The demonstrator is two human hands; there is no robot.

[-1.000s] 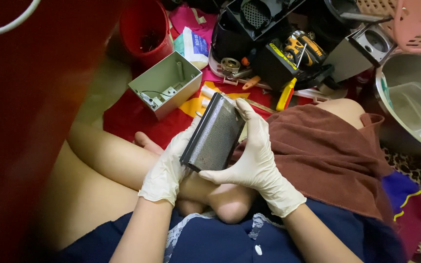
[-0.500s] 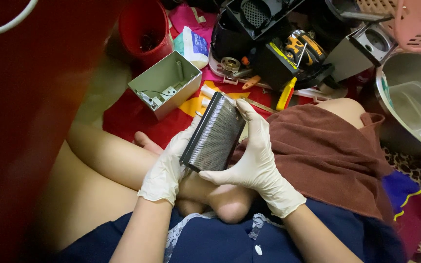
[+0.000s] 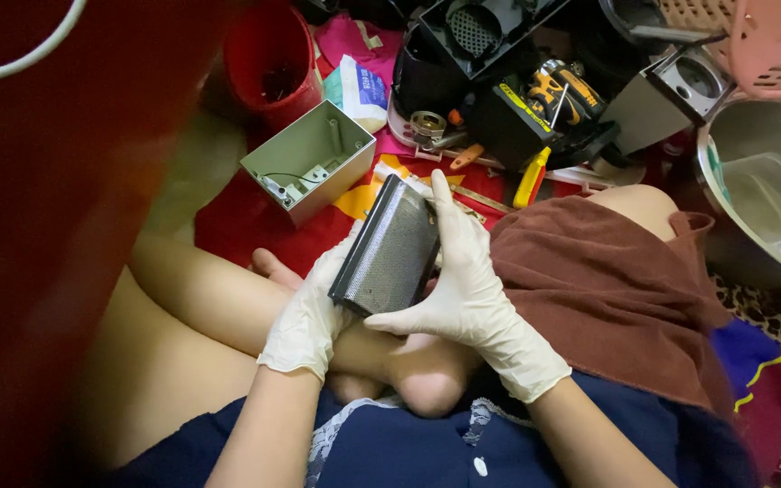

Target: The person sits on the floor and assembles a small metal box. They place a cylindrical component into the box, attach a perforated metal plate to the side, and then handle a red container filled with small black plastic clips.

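Left hand (image 3: pixel 305 312): gloved, grasping black mesh panel (image 3: pixel 389 253) from below
Right hand (image 3: pixel 463 285): gloved, gripping its right edge
Nearby: open grey box (image 3: pixel 309 163)

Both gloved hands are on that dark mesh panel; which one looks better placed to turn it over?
Probably the right hand: it spreads across the mesh panel's long side, fingers reaching its top edge, thumb under the bottom. The left hand only props the lower left edge.

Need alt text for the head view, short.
Two white-gloved hands, left hand and right hand, hold a dark perforated metal grille panel over the seated person's lap. Behind it lie an open grey metal box, a red bucket and scattered tools.
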